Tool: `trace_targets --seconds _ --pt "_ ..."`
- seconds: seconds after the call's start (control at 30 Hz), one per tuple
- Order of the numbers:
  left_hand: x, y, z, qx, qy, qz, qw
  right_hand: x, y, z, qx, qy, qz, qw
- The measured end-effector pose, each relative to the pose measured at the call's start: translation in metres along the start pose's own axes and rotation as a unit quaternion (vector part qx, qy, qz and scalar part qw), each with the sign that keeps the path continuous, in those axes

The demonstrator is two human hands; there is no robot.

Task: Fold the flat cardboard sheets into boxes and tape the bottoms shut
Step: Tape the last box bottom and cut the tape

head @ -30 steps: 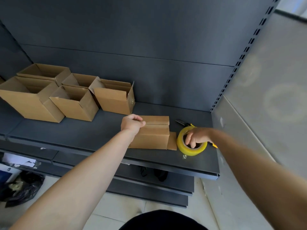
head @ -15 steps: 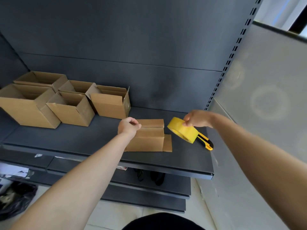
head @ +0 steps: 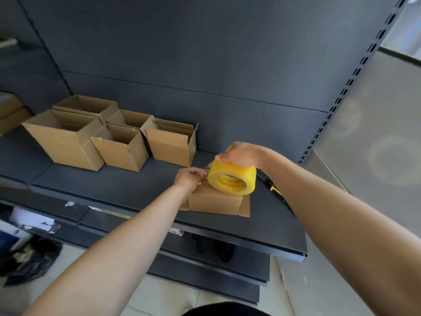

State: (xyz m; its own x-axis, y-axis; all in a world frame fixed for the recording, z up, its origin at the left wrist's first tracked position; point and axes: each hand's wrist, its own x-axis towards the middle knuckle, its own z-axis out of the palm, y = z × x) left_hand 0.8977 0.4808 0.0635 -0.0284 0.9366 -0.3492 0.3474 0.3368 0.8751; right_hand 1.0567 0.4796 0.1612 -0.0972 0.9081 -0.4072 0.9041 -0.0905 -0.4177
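Observation:
A small cardboard box (head: pixel 215 202) lies bottom-up on the dark shelf (head: pixel 127 190), with a loose flap sticking out at its right. My left hand (head: pixel 188 178) rests on the box's top left edge with curled fingers, holding the folded flaps down. My right hand (head: pixel 239 154) grips a yellow tape roll (head: pixel 232 177) from above and holds it over the right part of the box top. Whether the tape touches the cardboard I cannot tell.
Several open folded boxes (head: pixel 68 137) stand grouped at the shelf's back left. A yellow-handled cutter (head: pixel 272 187) lies on the shelf beside my right forearm. A perforated upright (head: pixel 341 92) and a grey panel bound the right side. Lower shelves and a dark bag (head: pixel 29 258) are below.
My right hand lifted the tape roll off the shelf and carried it left, over the box. My left hand stayed on the box.

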Motion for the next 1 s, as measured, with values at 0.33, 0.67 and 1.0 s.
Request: trace_targets --seconds 0.33,0.67,1.0 --pt "-0.007 0.016 -0.023 -0.088 -0.128 0.061 0.986 0.019 -0.012 0.001 -0.055 -0.013 -0.008 0.998" --pt "0.011 0.002 -0.005 -0.111 -0.123 0.0 0.986 0.01 0.01 -0.006 0.068 -0.007 -0.005 0.998" --pt "0.021 0.004 0.011 -0.057 -0.088 -0.014 0.994 0.01 0.016 -0.013 0.005 0.016 0.006 1.0"
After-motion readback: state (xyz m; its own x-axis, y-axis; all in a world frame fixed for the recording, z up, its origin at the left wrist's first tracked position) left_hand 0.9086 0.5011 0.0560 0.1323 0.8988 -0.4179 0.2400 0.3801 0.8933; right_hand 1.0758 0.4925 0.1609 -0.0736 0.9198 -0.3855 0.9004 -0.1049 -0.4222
